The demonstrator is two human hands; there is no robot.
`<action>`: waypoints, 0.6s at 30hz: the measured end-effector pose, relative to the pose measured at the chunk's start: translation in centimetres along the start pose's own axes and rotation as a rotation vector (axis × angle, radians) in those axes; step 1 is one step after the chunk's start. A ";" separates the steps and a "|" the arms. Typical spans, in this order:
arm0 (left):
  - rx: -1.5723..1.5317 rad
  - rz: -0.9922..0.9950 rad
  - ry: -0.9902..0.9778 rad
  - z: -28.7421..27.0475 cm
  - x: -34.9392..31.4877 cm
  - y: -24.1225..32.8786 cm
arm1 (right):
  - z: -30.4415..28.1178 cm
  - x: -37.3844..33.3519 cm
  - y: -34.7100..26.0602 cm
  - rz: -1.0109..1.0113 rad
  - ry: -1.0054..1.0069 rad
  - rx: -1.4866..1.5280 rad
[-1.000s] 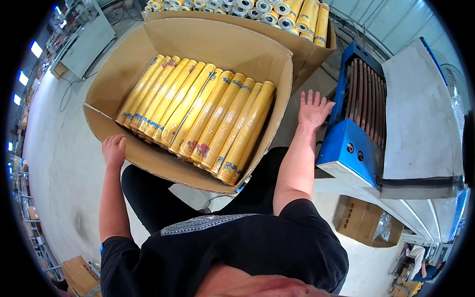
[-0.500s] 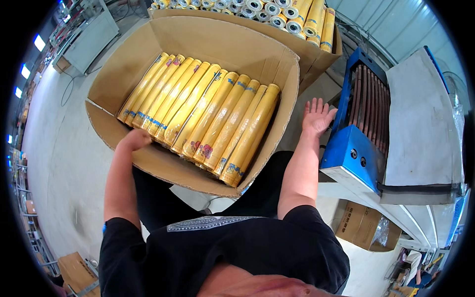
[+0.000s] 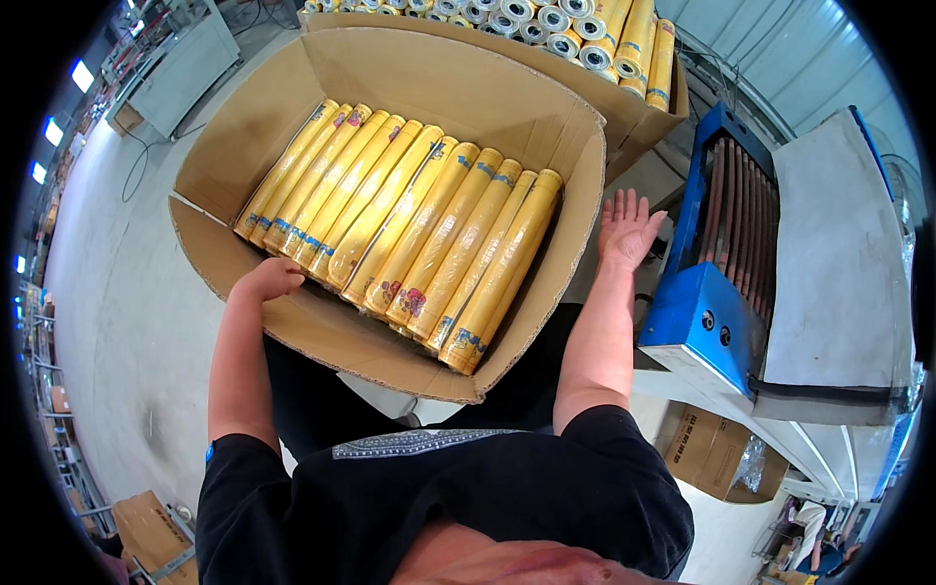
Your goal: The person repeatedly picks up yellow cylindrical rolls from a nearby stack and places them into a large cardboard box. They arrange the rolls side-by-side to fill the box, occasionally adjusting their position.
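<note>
A large open cardboard box (image 3: 390, 73) stands in front of me, holding a layer of yellow wrapped rolls (image 3: 429, 229) laid side by side at a slant. My left hand (image 3: 265, 280) reaches over the near left wall to the lower ends of the rolls. Its fingers are curled together, and what they grip, if anything, is hidden. To the right of the box, my right hand (image 3: 629, 232) is held palm up with its fingers apart and nothing in it. It is close to the blue-framed machine (image 3: 704, 302).
Behind stands a second carton (image 3: 624, 112) stacked with yellow rolls, their round ends showing. The machine's grey cover (image 3: 829, 263) and brown rollers (image 3: 738, 219) are at right. Below it is a smaller carton (image 3: 707, 448). A grey cabinet (image 3: 185, 78) is far left.
The view has shifted slightly, so the box and machine sit a little lower and to the right. Both hands keep nearly the same places, the right one still open.
</note>
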State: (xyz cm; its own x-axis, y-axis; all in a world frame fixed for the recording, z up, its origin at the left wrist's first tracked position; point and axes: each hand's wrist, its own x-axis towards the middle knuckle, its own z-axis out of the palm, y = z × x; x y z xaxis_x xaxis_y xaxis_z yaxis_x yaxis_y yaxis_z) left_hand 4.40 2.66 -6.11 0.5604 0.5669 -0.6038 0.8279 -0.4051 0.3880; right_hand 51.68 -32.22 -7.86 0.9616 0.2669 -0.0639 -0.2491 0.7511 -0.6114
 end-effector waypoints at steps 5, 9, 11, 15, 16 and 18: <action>0.031 -0.001 0.038 0.1 -0.3 0.0 | 0.1 -0.3 0.0 0.002 0.015 -0.009; 0.014 -0.023 -0.001 0.2 -0.7 0.3 | -0.2 -0.3 -0.2 0.012 0.031 -0.019; 0.030 -0.031 -0.025 0.0 -1.0 0.6 | -0.4 -0.2 -0.2 0.013 0.031 -0.016; 0.037 -0.039 -0.033 -0.1 -0.9 0.9 | -0.5 -0.1 -0.1 0.014 0.022 -0.015; 0.042 -0.038 -0.032 -0.1 -0.9 0.8 | -0.5 -0.2 -0.1 0.016 0.022 -0.014; 0.042 -0.041 -0.022 -0.1 -0.6 0.5 | -0.4 -0.3 0.0 0.017 0.014 -0.008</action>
State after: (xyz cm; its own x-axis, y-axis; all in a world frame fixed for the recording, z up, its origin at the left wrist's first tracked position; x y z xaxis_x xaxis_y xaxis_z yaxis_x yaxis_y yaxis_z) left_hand 4.43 2.18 -5.48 0.5252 0.5680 -0.6337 0.8479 -0.4121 0.3334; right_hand 51.48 -32.52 -8.16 0.9587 0.2712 -0.0855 -0.2648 0.7418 -0.6161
